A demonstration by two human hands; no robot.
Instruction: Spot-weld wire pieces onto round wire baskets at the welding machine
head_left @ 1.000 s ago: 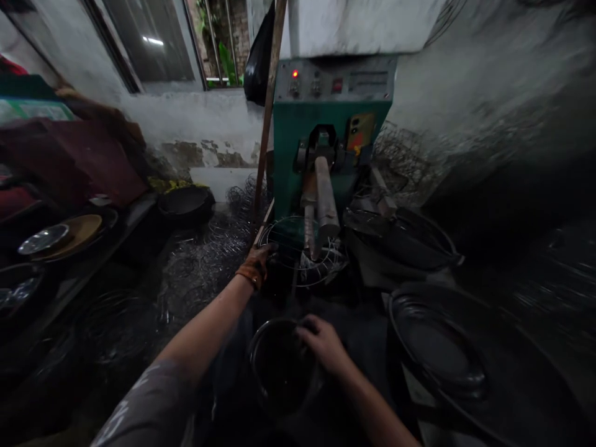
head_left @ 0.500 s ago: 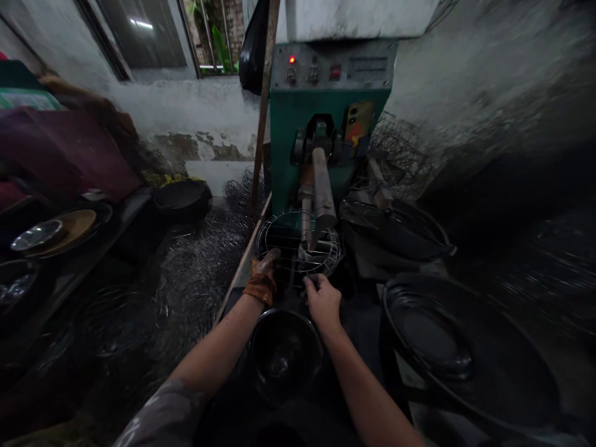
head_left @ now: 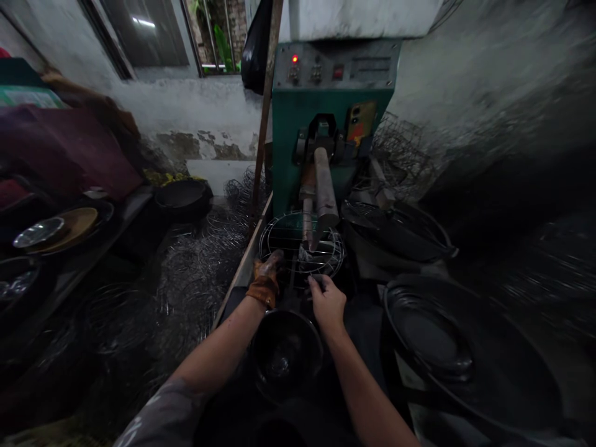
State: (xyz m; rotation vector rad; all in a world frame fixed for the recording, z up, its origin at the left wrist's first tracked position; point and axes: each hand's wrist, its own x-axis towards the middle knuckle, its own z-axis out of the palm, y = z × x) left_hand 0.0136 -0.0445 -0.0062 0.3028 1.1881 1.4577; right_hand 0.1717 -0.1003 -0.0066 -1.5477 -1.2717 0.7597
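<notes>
A round wire rack point(head_left: 285, 239) lies under the two metal arms point(head_left: 325, 189) of a green machine point(head_left: 326, 118). My left hand point(head_left: 267, 276), in a worn brown glove, grips the rack's near left rim. My bare right hand point(head_left: 326, 300) pinches the rack's near edge at a small piece of wire. A dark metal bowl point(head_left: 285, 352) sits just below both hands, between my forearms.
Large dark pans point(head_left: 433, 338) are stacked at the right, another pan point(head_left: 400, 230) beside the machine. A heap of wire rings point(head_left: 200, 273) covers the floor at left. Plates point(head_left: 60, 226) rest on a bench at far left. A wooden pole point(head_left: 265, 118) leans by the machine.
My right hand rose from the bowl's rim to the near edge of the wire rack. The left hand shifted slightly along the rack's rim. The view moved closer.
</notes>
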